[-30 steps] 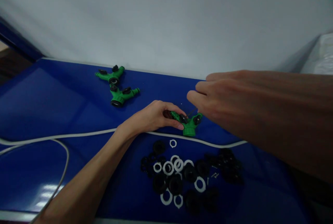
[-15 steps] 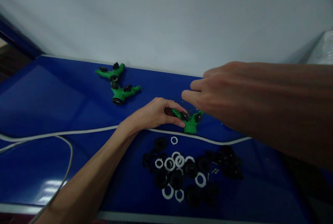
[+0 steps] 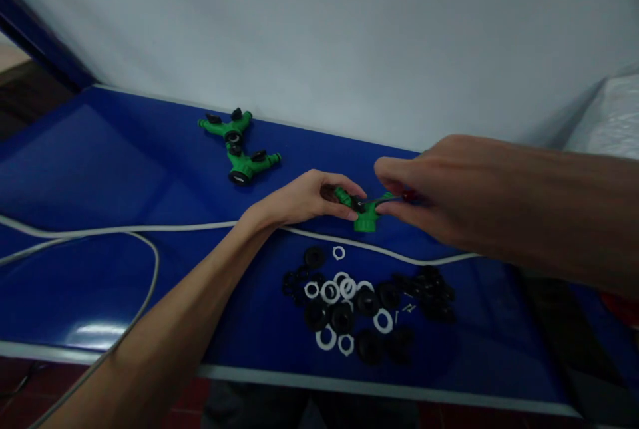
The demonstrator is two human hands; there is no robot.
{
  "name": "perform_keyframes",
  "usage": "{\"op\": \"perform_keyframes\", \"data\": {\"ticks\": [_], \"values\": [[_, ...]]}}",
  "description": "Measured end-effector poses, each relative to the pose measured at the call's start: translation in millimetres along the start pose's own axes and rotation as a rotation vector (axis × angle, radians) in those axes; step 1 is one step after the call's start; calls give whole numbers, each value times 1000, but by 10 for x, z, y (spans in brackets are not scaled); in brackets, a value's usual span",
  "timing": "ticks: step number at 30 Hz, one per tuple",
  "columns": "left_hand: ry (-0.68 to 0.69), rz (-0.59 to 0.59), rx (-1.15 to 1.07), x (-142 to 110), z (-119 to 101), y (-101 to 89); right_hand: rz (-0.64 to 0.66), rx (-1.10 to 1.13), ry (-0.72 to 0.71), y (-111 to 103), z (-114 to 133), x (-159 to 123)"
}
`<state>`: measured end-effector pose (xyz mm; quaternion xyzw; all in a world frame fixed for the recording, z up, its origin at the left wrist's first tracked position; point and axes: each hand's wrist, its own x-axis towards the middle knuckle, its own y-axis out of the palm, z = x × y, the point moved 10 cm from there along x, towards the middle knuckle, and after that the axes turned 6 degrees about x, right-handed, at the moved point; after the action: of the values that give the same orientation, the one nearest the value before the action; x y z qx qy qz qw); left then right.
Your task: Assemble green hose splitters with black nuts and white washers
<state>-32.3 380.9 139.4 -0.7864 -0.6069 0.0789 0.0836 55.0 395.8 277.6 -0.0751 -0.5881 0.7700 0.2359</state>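
Observation:
My left hand (image 3: 304, 197) is closed round one arm of a green Y-shaped hose splitter (image 3: 367, 215) that rests on the blue table (image 3: 100, 169). My right hand (image 3: 429, 186) pinches a thin tool with a red handle (image 3: 410, 196). The tool's tip meets a black knob on top of the splitter. Two more green splitters (image 3: 239, 143) lie side by side at the back left, away from both hands.
A scatter of black and white rings (image 3: 359, 309) and a few small screws (image 3: 408, 309) lies near the front edge. A white cable (image 3: 150, 226) runs across the table and loops off at the left. A pale wall (image 3: 319, 36) stands behind.
My right hand has come down from above the splitter, and the red-handled tool now shows in its fingers at the black knob. The left hand has kept its hold. The view shifted slightly.

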Motion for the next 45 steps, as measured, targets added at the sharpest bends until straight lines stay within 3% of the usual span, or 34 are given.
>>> {"op": "perform_keyframes", "data": {"ticks": [3,7,14,17,24,31,34,36,39,41,43,45], "values": [[16,-64,-47,8,8,-88,226,-126,-192,122,109,-87],[13,-176,-64,8,27,-211,117,-142,-259,-1,54,-219],[45,-329,-245,1,17,-284,-140,-306,-99,-37,-80,-482],[56,-366,-309,4,27,-283,-169,-309,-97,75,-56,-549],[58,-495,-180,-43,-55,-291,-227,-272,-6,384,14,-671],[103,-525,19,-99,-216,-223,-225,-428,-36,458,177,-814],[112,-513,127,-119,-267,-177,-233,-203,40,422,88,-832],[135,-492,151,-130,-316,-145,-253,158,221,422,-133,-845],[172,-471,177,-142,-391,-118,-156,869,585,748,-465,-922],[177,-452,200,-136,-411,-104,-48,1184,732,973,-490,-973],[172,-436,207,-124,-407,-98,-28,1175,738,993,-511,-988],[172,-431,205,-115,-399,-103,-153,868,630,790,-559,-981]]}}
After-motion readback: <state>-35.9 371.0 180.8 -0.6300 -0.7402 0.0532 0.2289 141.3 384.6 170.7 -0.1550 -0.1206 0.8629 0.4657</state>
